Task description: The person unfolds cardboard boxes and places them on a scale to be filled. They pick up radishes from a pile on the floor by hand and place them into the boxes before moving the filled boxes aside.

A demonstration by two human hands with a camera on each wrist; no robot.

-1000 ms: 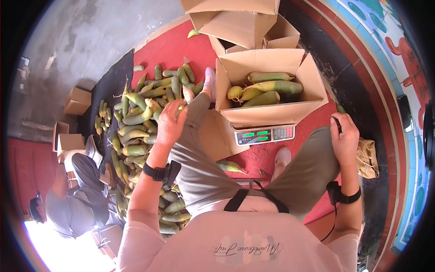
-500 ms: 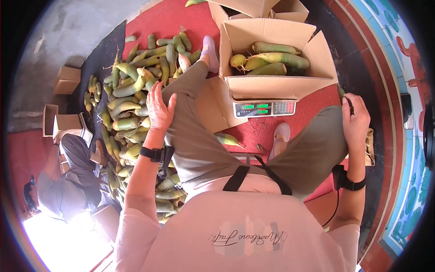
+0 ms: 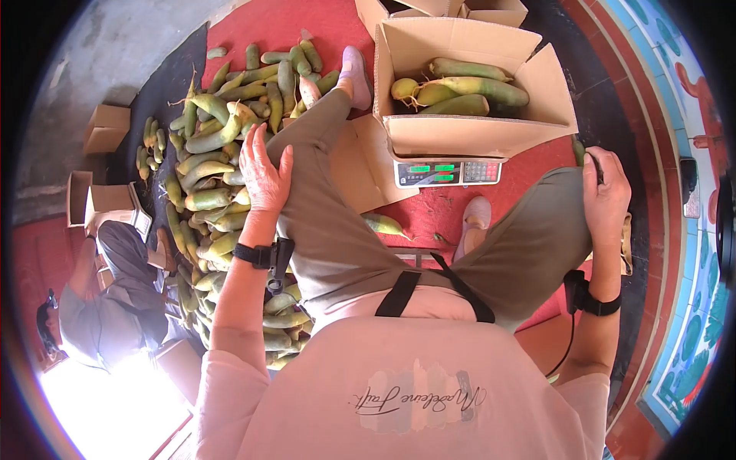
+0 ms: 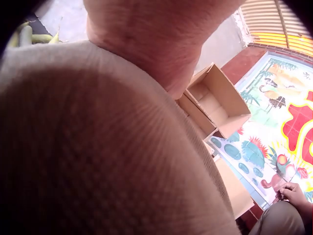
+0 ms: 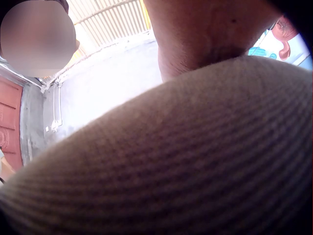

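My left hand [image 3: 264, 172] rests on the left knee, its fingers straight and the thumb spread, beside a pile of green radishes [image 3: 207, 199]. On the right knee lies my right hand [image 3: 607, 195], fingers bent; a small dark patch shows between thumb and fingers, and I cannot tell whether it is a held thing. Ahead, an open cardboard box [image 3: 475, 136] with several large green radishes [image 3: 479, 90] in it stands on a digital scale [image 3: 447, 173] with lit green displays. In both wrist views, trouser cloth and wrist skin fill much of the picture.
A flat cardboard piece [image 3: 360, 172] lies left of the scale, with a lone radish [image 3: 386, 224] near it. More open boxes [image 3: 445, 8] stand behind. Another person [image 3: 115, 284] sits at the far left near small boxes [image 3: 107, 129]. A painted tile wall [image 3: 701, 253] runs along the right.
My left hand has turned from above the pile's edge and settled on the knee, fingers straightening. The right hand stays on its knee. The head view has shifted, so the box appears higher.
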